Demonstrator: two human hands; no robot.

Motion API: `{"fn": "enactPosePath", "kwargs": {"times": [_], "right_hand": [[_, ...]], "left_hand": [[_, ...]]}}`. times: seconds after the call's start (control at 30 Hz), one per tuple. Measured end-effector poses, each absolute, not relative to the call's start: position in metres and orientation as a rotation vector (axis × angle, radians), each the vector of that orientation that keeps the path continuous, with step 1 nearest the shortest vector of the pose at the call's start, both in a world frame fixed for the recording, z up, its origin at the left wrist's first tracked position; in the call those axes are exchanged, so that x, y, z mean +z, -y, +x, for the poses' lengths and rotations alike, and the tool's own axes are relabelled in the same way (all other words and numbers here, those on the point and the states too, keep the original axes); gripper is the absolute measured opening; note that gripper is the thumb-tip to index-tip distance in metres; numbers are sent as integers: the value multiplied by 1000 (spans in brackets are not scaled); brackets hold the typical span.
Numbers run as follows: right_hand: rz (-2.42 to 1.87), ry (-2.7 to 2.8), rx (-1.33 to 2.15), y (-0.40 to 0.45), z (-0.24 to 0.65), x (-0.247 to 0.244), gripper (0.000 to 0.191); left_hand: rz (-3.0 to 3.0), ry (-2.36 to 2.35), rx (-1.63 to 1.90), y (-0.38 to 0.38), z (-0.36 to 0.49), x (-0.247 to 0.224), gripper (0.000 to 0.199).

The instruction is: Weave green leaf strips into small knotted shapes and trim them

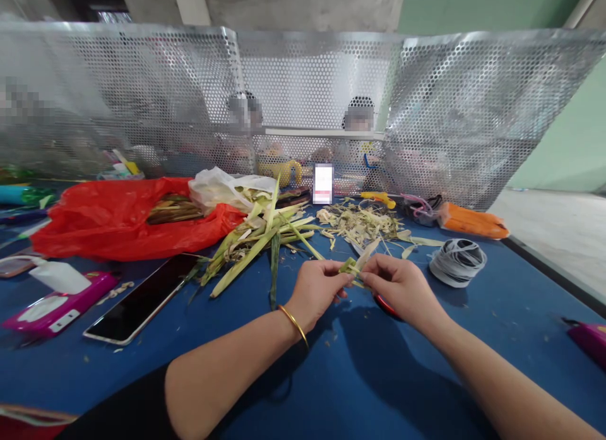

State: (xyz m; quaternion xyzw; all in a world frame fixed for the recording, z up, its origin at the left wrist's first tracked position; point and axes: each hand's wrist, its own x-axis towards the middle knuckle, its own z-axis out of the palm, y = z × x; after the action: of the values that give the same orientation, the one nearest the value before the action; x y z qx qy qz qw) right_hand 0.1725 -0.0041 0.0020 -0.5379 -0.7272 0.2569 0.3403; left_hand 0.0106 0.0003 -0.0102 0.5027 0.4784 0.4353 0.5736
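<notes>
Nearest the camera, both forearms reached in over the blue table (331, 377), the left one wearing a thin gold bangle (294, 324), so that the two hands met above bare cloth where the work could be seen. The left hand (316, 291) was pinched on one end of a small folded piece of palm leaf (353, 266), and the right hand (400, 287) gripped the other end with thumb and forefinger, the strip held taut between them just above the tabletop; how it was folded could not be made out, since the fingertips covered most of it. Something red (386, 307) showed under the right hand, too hidden to name. To the left, within easy reach but apart from the work, lay a black phone (142, 298) face up, and a pink wipes packet (57, 304) with a tissue standing from it. A coil of grey band (457, 261) sat near the right hand. Beyond the hands a loose sheaf of green leaf strips (258, 238) lay fanned towards the person, with a heap of pale trimmings (362, 222) beside it. A red plastic bag (118, 219) held more leaves, partly covered. Behind the perforated metal screen (303, 99) other people sat, blurred and hard to read.
</notes>
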Motion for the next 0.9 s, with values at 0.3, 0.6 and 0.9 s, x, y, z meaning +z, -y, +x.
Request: {"fn": "enactPosePath", "kwargs": {"times": [0.3, 0.6, 0.9], "right_hand": [[-1415, 1831, 695, 8, 167, 3, 8], [-1309, 1834, 868, 8, 167, 2, 17], [-1379, 1568, 1271, 5, 171, 8, 22]], "left_hand": [[1438, -1220, 1030, -2, 10, -14, 16], [1886, -1250, 900, 3, 6, -12, 23], [2050, -1105, 688, 5, 4, -6, 20]]}}
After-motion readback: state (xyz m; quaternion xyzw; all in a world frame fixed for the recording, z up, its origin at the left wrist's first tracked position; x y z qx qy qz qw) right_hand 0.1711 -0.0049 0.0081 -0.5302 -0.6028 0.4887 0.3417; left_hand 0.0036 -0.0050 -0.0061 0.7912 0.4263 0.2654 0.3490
